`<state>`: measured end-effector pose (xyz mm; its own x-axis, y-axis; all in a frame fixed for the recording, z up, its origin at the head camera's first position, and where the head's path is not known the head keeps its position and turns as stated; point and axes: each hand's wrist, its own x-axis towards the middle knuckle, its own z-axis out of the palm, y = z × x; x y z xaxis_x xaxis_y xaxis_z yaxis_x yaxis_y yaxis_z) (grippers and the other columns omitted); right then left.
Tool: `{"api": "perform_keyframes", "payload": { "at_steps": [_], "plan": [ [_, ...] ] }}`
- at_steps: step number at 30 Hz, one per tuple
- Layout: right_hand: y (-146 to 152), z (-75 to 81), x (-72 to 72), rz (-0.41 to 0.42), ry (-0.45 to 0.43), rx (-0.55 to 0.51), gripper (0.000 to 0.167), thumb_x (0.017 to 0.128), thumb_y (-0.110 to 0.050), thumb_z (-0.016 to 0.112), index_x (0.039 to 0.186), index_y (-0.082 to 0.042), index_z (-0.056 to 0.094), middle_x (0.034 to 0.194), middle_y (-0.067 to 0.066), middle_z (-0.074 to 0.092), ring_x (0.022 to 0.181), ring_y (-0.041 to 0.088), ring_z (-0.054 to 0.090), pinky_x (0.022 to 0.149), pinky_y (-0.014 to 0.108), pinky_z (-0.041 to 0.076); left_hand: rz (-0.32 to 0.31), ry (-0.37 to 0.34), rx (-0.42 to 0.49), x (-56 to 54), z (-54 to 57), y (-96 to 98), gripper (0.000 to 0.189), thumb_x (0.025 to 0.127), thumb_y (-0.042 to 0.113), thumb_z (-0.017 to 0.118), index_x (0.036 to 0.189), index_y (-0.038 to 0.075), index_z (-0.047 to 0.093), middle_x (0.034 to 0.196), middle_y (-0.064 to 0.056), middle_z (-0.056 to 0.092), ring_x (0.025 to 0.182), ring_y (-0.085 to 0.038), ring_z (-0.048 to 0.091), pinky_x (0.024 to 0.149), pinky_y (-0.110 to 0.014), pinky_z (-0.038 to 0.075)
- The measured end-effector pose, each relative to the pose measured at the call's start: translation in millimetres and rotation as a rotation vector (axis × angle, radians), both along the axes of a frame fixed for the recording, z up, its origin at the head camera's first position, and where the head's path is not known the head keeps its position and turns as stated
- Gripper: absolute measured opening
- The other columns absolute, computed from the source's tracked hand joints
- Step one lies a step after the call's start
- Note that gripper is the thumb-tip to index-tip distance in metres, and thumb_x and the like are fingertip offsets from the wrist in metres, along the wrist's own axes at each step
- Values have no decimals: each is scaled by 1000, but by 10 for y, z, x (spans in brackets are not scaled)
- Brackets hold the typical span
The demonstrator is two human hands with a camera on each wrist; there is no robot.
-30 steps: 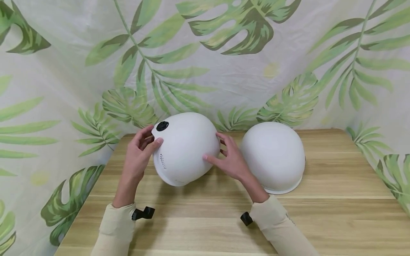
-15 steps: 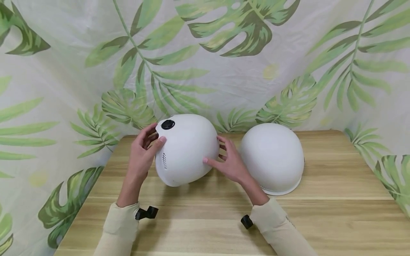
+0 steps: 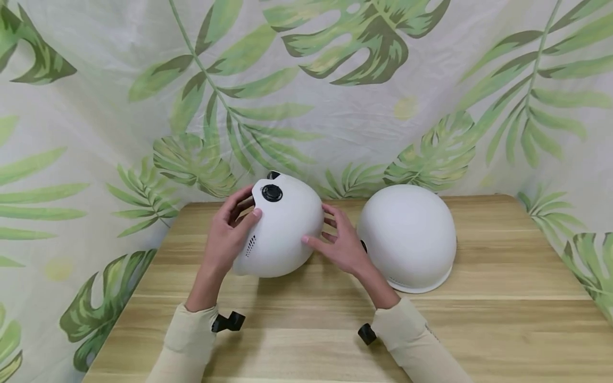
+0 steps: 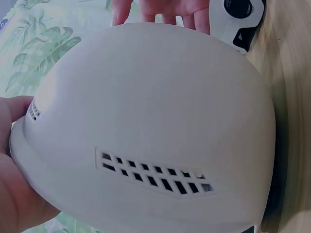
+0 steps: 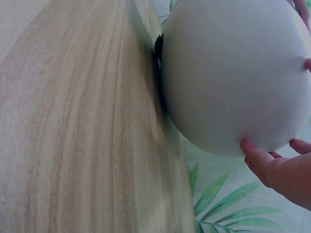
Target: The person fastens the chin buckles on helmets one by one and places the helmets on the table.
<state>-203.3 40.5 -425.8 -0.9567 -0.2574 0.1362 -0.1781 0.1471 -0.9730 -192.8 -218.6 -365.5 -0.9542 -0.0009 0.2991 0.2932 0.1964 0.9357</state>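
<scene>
A white helmet (image 3: pixel 287 229) with a round black knob (image 3: pixel 272 193) and a row of slotted vents (image 4: pixel 155 172) lies tilted on its side between the hands. My left hand (image 3: pixel 230 234) grips its rim, thumb on the outer shell and fingers reaching behind the edge. On the crown, my right hand (image 3: pixel 340 242) holds the dome between thumb and spread fingers; in the right wrist view the fingertips (image 5: pixel 248 144) touch the smooth shell. The helmet's inside is hidden. Whether its lower side touches the table is hard to tell.
A second white helmet (image 3: pixel 407 234) sits dome up just right of my right hand, its brim on the wooden table (image 3: pixel 503 319). Behind the table's back edge hangs a leaf-patterned cloth (image 3: pixel 354 133). Each sleeve cuff carries a small black camera mount (image 3: pixel 229 322).
The held helmet has turned so its knob side swings right and toward me, with a second black part now showing at the top. My left hand has moved right with it; the right hand stays nearly put.
</scene>
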Motion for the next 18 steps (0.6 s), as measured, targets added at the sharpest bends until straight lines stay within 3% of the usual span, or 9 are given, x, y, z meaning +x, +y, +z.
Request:
{"api": "perform_keyframes", "payload": {
  "at_steps": [11,18],
  "plan": [
    [22,-4,-6,-2,34,-16,87,90,-22,86,162,-16,38,168,11,34,153,41,43,116,53,50,-34,16,-38,31,10,38,54,103,10,68,155,13,54,153,-14,58,133,-14,61,104,-15,52],
    [53,-12,-18,-6,41,-3,85,91,-22,85,162,-15,39,167,12,34,152,41,44,116,54,50,-59,68,-9,65,-67,-68,55,104,5,64,156,2,49,158,-19,53,140,-16,55,111,-18,49]
  ]
}}
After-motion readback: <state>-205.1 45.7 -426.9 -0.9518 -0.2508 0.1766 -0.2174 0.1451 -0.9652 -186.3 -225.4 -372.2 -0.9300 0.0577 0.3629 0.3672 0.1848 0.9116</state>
